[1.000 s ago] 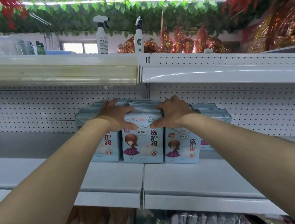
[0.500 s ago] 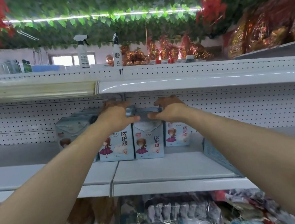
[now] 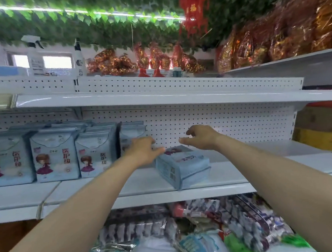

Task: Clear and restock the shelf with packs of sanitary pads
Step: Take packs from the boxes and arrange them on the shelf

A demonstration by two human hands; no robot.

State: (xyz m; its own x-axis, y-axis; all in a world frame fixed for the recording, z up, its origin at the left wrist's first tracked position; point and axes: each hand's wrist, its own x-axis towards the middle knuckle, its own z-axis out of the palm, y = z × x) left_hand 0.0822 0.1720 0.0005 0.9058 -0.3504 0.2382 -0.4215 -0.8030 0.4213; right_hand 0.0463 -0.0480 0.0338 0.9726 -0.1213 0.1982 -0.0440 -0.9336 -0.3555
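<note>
Pack of pads (image 3: 182,165) lies flat on the shelf (image 3: 235,172), right of the upright packs (image 3: 55,155). I have both arms outstretched: my left hand (image 3: 143,151) reaches its far corner with relaxed fingers, and my right hand (image 3: 201,136) hovers above, loosely curled, holding nothing.

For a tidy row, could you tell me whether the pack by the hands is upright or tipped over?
Tipped over: the pack lies flat on the shelf, printed face up, while the row beside it stands upright.
</note>
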